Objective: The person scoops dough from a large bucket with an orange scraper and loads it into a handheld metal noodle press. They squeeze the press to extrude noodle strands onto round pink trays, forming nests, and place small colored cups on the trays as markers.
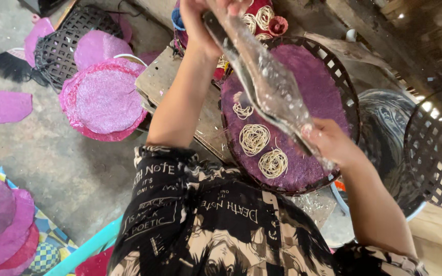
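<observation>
Both my hands hold a long, twisted clear plastic bag stretched slantwise between them. My left hand grips its upper end at the top of the view. My right hand grips its lower end, just above the near rim of a round black woven tray. The tray is lined with a purple mat. Three pale coiled noodle nests lie on the mat's near left part, under the bag.
The tray rests on a worn wooden board. A stack of round pink mats and a black basket lie to the left. A metal pot and another black basket stand right. More pink mats lie bottom left.
</observation>
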The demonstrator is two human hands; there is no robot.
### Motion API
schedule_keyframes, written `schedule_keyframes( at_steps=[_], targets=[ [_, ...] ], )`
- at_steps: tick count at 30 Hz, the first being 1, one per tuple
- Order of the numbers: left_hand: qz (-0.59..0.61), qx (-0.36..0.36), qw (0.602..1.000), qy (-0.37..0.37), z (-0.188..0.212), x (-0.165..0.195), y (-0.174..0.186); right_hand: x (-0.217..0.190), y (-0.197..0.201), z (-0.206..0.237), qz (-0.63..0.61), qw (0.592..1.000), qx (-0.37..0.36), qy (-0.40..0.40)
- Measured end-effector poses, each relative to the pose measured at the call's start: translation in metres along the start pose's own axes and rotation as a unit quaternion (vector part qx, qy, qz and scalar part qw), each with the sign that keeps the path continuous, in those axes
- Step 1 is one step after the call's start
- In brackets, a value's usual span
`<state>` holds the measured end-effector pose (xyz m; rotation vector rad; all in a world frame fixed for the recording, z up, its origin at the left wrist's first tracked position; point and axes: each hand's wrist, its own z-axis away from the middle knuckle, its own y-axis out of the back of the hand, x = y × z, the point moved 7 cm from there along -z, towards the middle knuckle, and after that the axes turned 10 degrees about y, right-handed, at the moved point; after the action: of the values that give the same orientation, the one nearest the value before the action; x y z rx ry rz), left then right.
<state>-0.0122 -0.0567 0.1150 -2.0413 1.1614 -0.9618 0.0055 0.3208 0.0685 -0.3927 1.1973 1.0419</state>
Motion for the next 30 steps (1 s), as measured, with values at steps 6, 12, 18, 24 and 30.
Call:
schedule_keyframes(
  at_steps=[6, 12, 18, 24, 30],
  targets=[
    [0.155, 0.118, 0.980, 0.021, 0.024, -0.031, -0.002, -0.011, 0.015, 0.030, 0.069, 0.997, 0.021, -0.002],
    [-0.073, 0.019, 0.997, -0.008, 0.000, 0.004, -0.014, -0.021, 0.004, 0.004, 0.086, 0.995, 0.023, 0.045],
    [0.066, 0.168, 0.983, 0.031, 0.043, -0.010, 0.003, 0.009, -0.012, 0.020, 0.056, 0.998, 0.021, 0.003],
    [0.142, 0.158, 0.974, 0.084, 0.039, -0.054, 0.009, 0.041, 0.005, 0.025, 0.069, 0.996, 0.040, -0.029],
    [0.044, -0.068, 0.995, 0.052, -0.016, -0.060, -0.037, 0.036, 0.024, 0.049, 0.018, 0.996, 0.014, 0.083]
  ],
)
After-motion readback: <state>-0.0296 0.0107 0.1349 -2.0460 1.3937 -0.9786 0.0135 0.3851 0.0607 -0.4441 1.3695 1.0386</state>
